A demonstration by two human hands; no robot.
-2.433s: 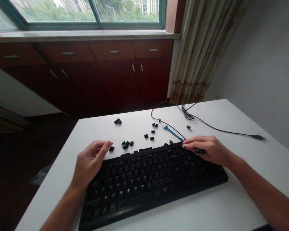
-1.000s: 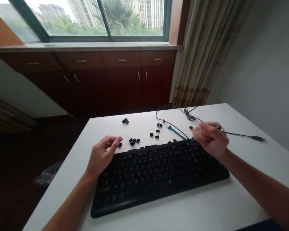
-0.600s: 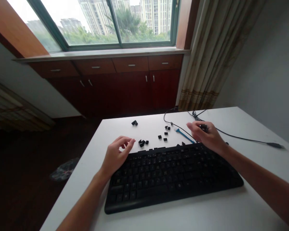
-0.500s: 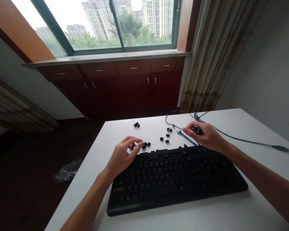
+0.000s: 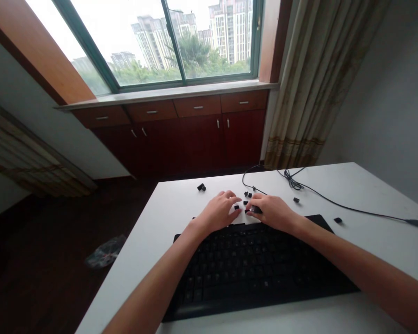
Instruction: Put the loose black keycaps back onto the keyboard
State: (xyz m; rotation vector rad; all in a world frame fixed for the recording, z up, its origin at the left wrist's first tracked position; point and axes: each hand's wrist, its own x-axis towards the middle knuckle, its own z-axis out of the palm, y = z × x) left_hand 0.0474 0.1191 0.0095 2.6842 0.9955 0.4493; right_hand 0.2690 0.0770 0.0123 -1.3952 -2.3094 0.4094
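A black keyboard point(image 5: 244, 264) lies on the white table under both my forearms. Beyond its back edge, my left hand point(image 5: 221, 209) reaches in with thumb and fingers apart, beside a loose black keycap point(image 5: 236, 207). My right hand point(image 5: 273, 211) is closed around a small dark rounded object point(image 5: 256, 210), whose kind I cannot make out. Its fingertips are close to another black keycap point(image 5: 245, 202). More small black pieces point(image 5: 250, 195) sit just behind the hands. My hands cover part of the keyboard's back edge.
The white table point(image 5: 181, 199) carries a black cable point(image 5: 355, 208) on the right, with a coil point(image 5: 294, 181) at the back. Loose black pieces lie at the far left point(image 5: 201, 187) and on the right point(image 5: 337, 220). A clear plastic bag point(image 5: 106, 253) rests on the floor.
My left hand has moved right, away from the left group of keycaps. My right hand has moved left, bringing the two close together. The blue tool is now out of sight.
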